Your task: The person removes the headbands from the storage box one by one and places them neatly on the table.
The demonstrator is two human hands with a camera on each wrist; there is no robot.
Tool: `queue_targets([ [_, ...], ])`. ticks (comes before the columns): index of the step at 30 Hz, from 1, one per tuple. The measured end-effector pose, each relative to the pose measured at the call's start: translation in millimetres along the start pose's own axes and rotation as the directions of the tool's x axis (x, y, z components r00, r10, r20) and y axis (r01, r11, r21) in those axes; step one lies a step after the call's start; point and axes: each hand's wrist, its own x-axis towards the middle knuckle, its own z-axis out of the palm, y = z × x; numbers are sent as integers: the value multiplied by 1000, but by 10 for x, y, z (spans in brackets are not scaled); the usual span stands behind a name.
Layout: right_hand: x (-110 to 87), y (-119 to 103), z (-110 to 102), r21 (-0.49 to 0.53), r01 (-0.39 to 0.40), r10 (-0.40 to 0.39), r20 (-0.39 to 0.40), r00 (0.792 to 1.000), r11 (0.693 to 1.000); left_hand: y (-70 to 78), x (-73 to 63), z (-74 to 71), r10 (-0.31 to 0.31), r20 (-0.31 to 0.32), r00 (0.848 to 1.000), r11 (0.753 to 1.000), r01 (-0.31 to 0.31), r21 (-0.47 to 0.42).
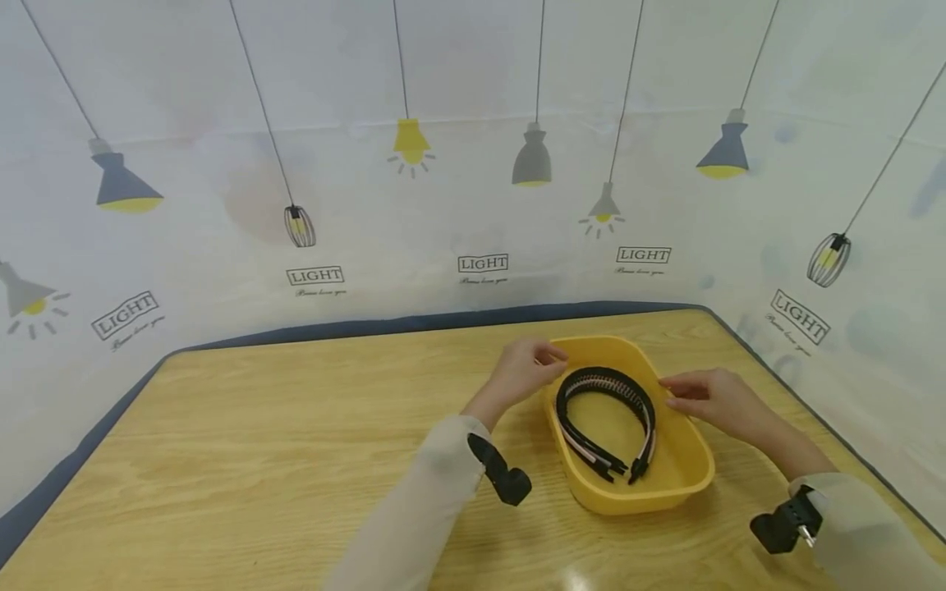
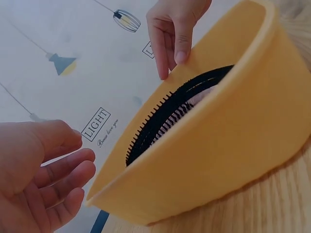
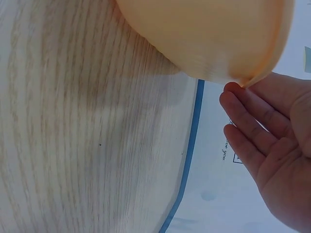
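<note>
Several headbands [image 1: 604, 381], black and pale pink with comb-like teeth, lie bunched inside a yellow plastic bin [image 1: 698, 460] on the table. My left hand [image 1: 523, 371] hovers by the bin's far left rim, fingers loosely bent. In the left wrist view a gap shows between that hand [image 2: 46, 177] and the bin wall [image 2: 233, 141]. Across the bin, my right hand [image 1: 720, 402] pinches the right rim between thumb and fingertips. The right wrist view has those fingers [image 3: 252, 124] at the rim's edge, with the thumb partly hidden behind it.
The bin stands on the right part of a light wood table [image 1: 296, 443]. A white cloth backdrop [image 1: 414, 287] printed with hanging lamps rises behind and beside it, with a dark blue strip [image 1: 369, 326] along the table's back edge. Each sleeve carries a black wrist mount [image 1: 498, 469].
</note>
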Motion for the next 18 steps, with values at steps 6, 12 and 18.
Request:
queue_targets([
  [6,-15,16,4,-6,9,-9,-1,1000,1000,63,110,80,-14,49,999,999,16,-33],
  [12,-29,4,-9,-4,15,-15,-5,1000,1000,134,214,124,-13,71,997,1000,14,-18],
  [18,-12,50,-1,3,48,-48,-23,999,999,189,330,186,-12,84,996,1000,12,-9],
])
